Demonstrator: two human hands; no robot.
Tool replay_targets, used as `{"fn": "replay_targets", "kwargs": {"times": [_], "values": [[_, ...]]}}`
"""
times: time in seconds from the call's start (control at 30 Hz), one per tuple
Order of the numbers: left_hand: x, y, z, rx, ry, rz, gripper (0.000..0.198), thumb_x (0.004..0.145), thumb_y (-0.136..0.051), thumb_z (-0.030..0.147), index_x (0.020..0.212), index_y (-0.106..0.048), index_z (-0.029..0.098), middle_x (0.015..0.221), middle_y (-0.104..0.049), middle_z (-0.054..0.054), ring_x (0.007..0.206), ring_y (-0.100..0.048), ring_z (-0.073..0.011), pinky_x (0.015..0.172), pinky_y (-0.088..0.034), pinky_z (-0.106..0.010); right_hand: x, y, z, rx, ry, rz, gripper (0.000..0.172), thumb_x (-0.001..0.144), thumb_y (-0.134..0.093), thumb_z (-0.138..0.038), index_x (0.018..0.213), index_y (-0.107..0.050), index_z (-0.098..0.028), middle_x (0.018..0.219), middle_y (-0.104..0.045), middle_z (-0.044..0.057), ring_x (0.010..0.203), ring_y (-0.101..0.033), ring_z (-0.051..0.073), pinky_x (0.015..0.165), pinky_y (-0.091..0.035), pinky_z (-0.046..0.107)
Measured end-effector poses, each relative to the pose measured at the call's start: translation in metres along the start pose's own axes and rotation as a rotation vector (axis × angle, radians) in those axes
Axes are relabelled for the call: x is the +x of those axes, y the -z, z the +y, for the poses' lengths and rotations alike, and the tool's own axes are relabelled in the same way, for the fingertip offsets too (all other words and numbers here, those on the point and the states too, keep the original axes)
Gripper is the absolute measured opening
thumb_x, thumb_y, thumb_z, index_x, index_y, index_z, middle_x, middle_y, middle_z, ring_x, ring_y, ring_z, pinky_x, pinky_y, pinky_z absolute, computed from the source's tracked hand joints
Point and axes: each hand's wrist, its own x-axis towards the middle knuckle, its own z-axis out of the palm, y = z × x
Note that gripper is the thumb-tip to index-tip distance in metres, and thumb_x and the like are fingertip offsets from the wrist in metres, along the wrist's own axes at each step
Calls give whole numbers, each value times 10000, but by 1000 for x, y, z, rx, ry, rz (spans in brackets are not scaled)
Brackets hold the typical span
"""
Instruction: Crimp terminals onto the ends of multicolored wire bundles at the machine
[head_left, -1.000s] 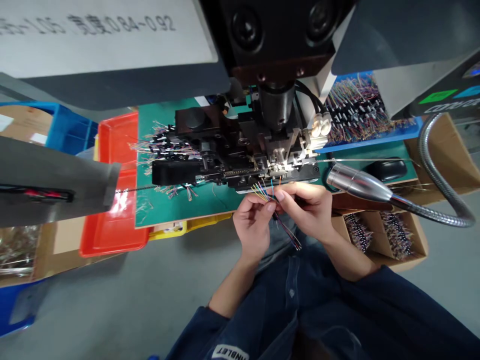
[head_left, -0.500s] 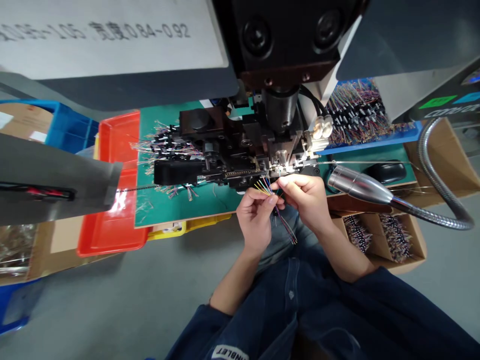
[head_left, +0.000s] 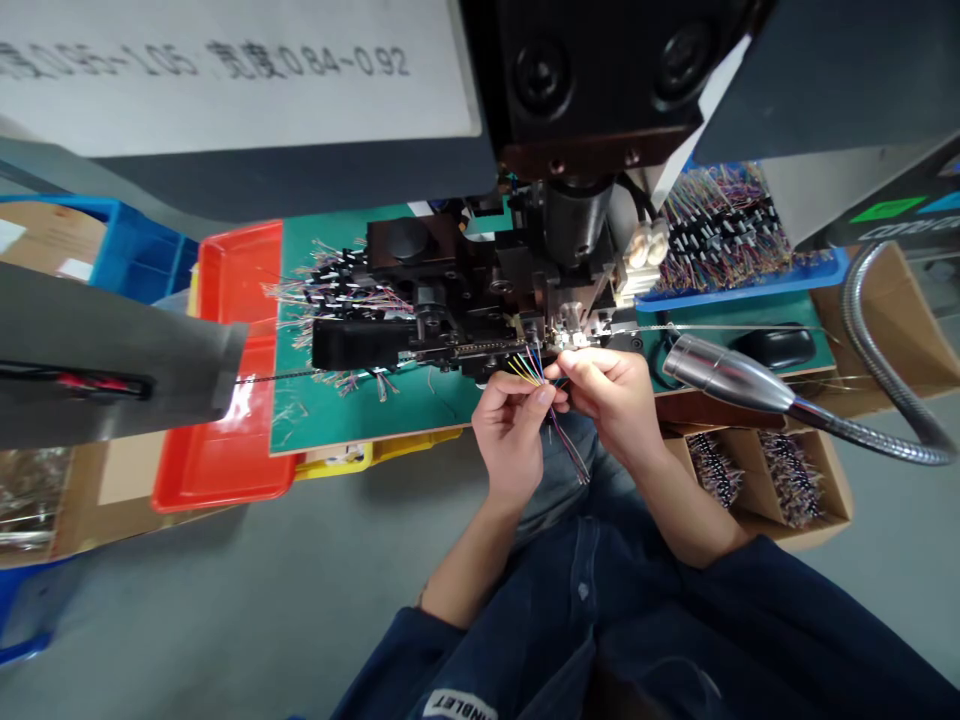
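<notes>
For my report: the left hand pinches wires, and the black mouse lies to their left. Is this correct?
Not quite: the head view shows the black mouse lying to the right of the wires. The left hand does pinch them.

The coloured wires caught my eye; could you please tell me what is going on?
The left hand holds a bundle of coloured wires, some ends fanned toward the black machine. The right hand is pinched beside them, at the machine's lit front; whether it grips a wire is hidden. More bundles lie on the green board.
</notes>
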Motion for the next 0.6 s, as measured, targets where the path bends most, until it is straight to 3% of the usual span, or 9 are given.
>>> {"fn": "replay_targets", "kwargs": {"times": [0.1,0.27,0.43,0.6], "values": [[-1,0,2,-2,20,-27,221,934,-930,303,903,-729,216,810,-779,25,681,-747,-102,663,-640,-222,0,0,-4,-78,53,-27,352,984,-805,-538,934,-897,-202,532,-546,-45,469,-413,94,463,-379,248],[-3,-1,4,8,89,-82,260,929,-936,350,875,-724,208,728,-754,29,611,-706,-103,625,-627,-229,-3,-3,-10,-95,105,-56,286,951,-848,-471,877,-869,-195,580,-626,-35,490,-510,99,480,-476,249],[-3,-1,1,9,92,-43,289,921,-941,364,866,-701,213,792,-762,26,649,-707,-99,642,-628,-232,-4,-2,-5,-60,94,-32,299,1011,-801,-441,836,-859,-206,538,-603,-41,449,-491,91,445,-383,238],[-1,-1,0,1,61,-29,283,920,-942,351,871,-696,220,854,-771,25,682,-721,-95,634,-606,-223,-1,0,2,26,34,-24,333,1015,-807,-517,873,-882,-226,466,-512,-71,419,-405,89,487,-417,266]]}}
